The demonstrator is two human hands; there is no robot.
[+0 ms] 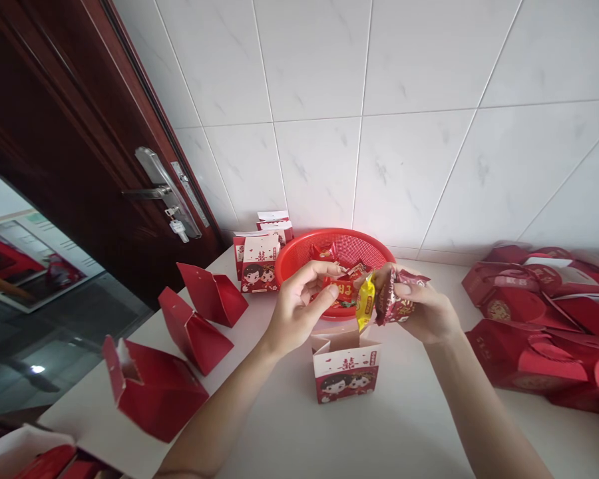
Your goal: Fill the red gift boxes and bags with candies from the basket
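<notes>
on a white tabletop [274,432], a double-happiness candy box [347,382] stands upright and open-topped, its printed broad face toward the wearer and its mouth running left to right. just above and beyond it, the right hand [432,316] clamps a maroon candy packet [392,303] and a yellow candy packet [365,303], the latter's long axis nearly upright and its lower end over the mouth's right side; that hand's sweets are nearest the opening. the left hand [292,313] is curled, thumb and fingers apart, at a red candy packet [343,289]; whether it grips it cannot be told. plain red boxes [162,392] line the left, with handled red boxes [522,356] heaped right. behind the hands sits a red mesh basket [299,247] of sweets, beside more printed boxes [259,266], before a tiled wall [319,166].
</notes>
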